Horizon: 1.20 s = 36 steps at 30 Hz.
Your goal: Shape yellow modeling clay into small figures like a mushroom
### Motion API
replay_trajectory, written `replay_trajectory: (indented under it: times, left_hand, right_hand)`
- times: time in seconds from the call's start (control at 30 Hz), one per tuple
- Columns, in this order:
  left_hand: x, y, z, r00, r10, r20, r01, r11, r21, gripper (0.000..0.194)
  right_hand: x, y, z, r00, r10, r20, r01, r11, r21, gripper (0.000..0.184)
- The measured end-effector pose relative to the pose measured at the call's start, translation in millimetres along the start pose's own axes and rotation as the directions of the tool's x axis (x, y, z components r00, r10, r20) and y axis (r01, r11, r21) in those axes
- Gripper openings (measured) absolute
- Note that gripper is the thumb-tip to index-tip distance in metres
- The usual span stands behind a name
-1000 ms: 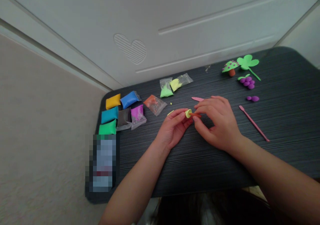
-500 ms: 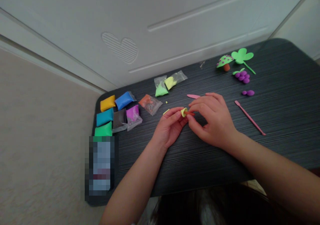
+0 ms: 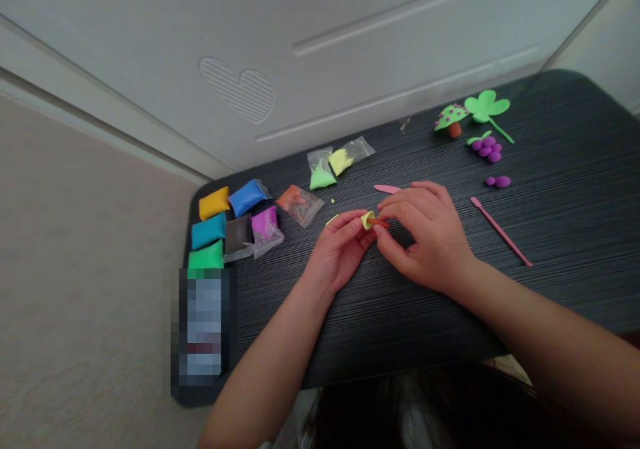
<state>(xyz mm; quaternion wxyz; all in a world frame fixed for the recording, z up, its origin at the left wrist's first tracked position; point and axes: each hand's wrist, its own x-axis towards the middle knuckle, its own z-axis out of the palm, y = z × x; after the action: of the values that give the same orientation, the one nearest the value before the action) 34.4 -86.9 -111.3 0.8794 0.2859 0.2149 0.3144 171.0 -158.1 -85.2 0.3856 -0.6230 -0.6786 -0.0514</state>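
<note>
My left hand pinches a small pale-yellow clay cup between thumb and fingers, its opening turned to the right. Out of that opening sticks a thin orange-brown clay strand. The thumb and fingertips of my right hand close around the strand's outer part. Beyond the right fingers lies a pink modelling knife, partly covered by them. A bit of yellow clay shows behind the left fingers, and a tiny yellow crumb lies farther back.
Bagged clay in several colours lies left, including blue and orange, beside a blurred-out phone-like object. On the right are a clay mushroom, a green clover, purple grapes, purple pieces and a pink tool.
The view has shifted slightly. Both hands keep nearly the same pose on the yellow cup and the orange-brown strand.
</note>
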Motion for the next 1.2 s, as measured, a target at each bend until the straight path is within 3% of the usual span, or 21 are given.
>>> replay_trajectory:
  times: [1.2]
  left_hand:
    - [-0.2,-1.6,2.5,0.996,-0.001,-0.086,0.008,0.997,0.083,0.013]
  right_hand:
    - [-0.2,0.5,2.9,1.000,0.001,0.017,-0.001,1.000,0.010,0.005]
